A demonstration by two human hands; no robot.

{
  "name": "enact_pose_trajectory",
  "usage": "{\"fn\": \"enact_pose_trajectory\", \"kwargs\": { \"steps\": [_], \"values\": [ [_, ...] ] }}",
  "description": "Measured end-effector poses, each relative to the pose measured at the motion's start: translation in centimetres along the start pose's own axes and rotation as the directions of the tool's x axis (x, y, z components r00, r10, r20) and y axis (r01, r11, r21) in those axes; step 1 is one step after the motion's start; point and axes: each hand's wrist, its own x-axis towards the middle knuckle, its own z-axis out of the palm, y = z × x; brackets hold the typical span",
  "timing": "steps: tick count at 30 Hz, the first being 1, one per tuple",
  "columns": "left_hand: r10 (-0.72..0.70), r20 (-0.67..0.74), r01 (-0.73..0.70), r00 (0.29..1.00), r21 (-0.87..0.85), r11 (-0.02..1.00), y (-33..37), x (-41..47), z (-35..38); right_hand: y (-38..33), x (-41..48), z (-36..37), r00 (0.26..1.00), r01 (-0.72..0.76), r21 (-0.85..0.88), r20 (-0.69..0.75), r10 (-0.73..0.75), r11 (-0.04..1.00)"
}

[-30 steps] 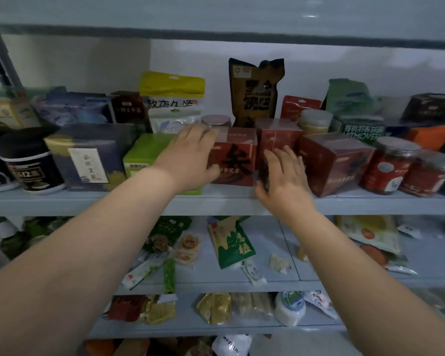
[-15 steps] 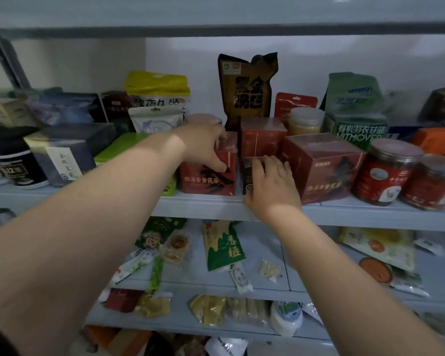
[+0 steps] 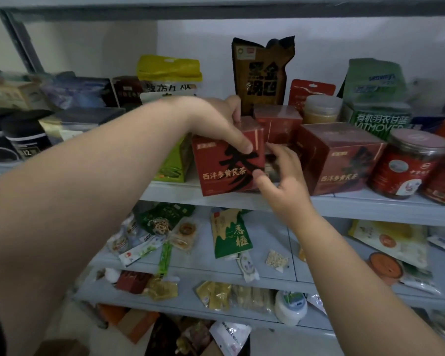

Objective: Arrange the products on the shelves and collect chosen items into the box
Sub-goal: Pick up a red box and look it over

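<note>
A red tea box (image 3: 224, 173) with a large black character stands tilted at the front edge of the upper shelf (image 3: 370, 209). My left hand (image 3: 216, 122) grips it from above, fingers over its top and front face. My right hand (image 3: 283, 176) holds its right side, thumb on the lower front corner and fingers curled round the edge. A small dark box (image 3: 271, 167) shows just behind those fingers. Two more red tea boxes stand nearby, one to the right (image 3: 339, 163) and one behind (image 3: 278, 124).
A green box (image 3: 172, 163) sits just left of the held box and red-lidded jars (image 3: 406, 165) stand at the right. Pouches line the back wall, among them a brown one (image 3: 262, 75). Loose snack packets, such as a green one (image 3: 229, 235), lie on the lower shelves.
My left hand has closed over the top of the red tea box and drawn it forward to the shelf edge. My right hand has shifted left from the small dark box onto the red box's side.
</note>
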Motion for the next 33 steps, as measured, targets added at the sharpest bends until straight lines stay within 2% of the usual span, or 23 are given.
{"fn": "enact_pose_trajectory", "kwargs": {
  "steps": [4, 7, 9, 11, 13, 14, 15, 17, 19, 21, 23, 25, 27, 29, 33],
  "values": [
    [0.049, 0.002, -0.049, 0.999, -0.053, 0.997, 0.8, -4.6, -1.6, -1.4, -1.0, 0.6, 0.995, -0.069, 0.271, 0.082, 0.048, 0.960],
    [0.034, 0.007, -0.033, 0.999, -0.125, 0.992, 1.0, -7.2, -1.3, -1.4, -1.5, 1.5, 0.984, -0.098, 0.482, 0.177, 0.013, 0.871],
    [0.010, -0.051, -0.019, 0.999, -0.176, 0.984, 1.0, -8.2, -0.5, -1.3, -1.9, 2.2, 0.981, -0.132, 0.578, 0.194, 0.021, 0.805],
    [-0.037, -0.255, -0.041, 0.966, -0.296, 0.954, 0.2, -8.9, 1.3, -1.0, -2.4, 3.0, 0.981, -0.159, 0.653, 0.188, 0.046, 0.740],
    [-0.163, -0.518, -0.141, 0.840, -0.498, 0.855, -0.9, -9.7, 4.2, -0.5, -3.2, 3.7, 0.978, -0.196, 0.715, 0.195, 0.078, 0.671],
    [-0.247, -0.596, -0.188, 0.764, -0.572, 0.798, -1.5, -10.2, 5.8, -0.4, -3.6, 4.0, 0.975, -0.217, 0.744, 0.196, 0.104, 0.632],
    [-0.321, -0.599, -0.199, 0.734, -0.641, 0.741, -2.0, -10.7, 7.5, -0.3, -3.9, 4.2, 0.972, -0.233, 0.768, 0.196, 0.127, 0.596],
    [-0.379, -0.463, -0.172, 0.801, -0.785, 0.595, -2.9, -11.6, 10.8, -0.3, -4.5, 4.5, 0.968, -0.251, 0.783, 0.198, 0.153, 0.569],
    [-0.341, -0.319, -0.128, 0.884, -0.868, 0.480, -3.8, -11.9, 13.2, -0.2, -4.7, 4.8, 0.967, -0.253, 0.764, 0.189, 0.169, 0.593],
    [-0.305, -0.279, -0.130, 0.910, -0.893, 0.430, -4.6, -11.9, 14.1, -0.4, -4.6, 5.0, 0.966, -0.256, 0.745, 0.182, 0.182, 0.616],
    [-0.333, -0.304, -0.185, 0.893, -0.921, 0.343, -5.1, -11.3, 14.2, -0.8, -4.1, 4.9, 0.966, -0.252, 0.772, 0.164, 0.200, 0.584],
    [-0.428, -0.327, -0.272, 0.842, -0.944, 0.187, -5.1, -10.7, 13.9, -1.1, -3.5, 4.6, 0.957, -0.250, 0.846, 0.141, 0.255, 0.471],
    [-0.467, -0.312, -0.322, 0.828, -0.945, 0.059, -5.1, -10.2, 13.6, -1.5, -3.1, 4.3, 0.947, -0.266, 0.879, 0.162, 0.277, 0.396],
    [-0.475, -0.299, -0.320, 0.828, -0.947, 0.040, -4.9, -9.8, 13.8, -1.5, -3.0, 4.2, 0.944, -0.267, 0.887, 0.162, 0.287, 0.378],
    [-0.528, -0.297, -0.306, 0.795, -0.949, 0.073, -4.8, -9.4, 14.4, -1.3, -3.2, 4.1, 0.947, -0.279, 0.912, 0.209, 0.243, 0.302]
  ]
}}
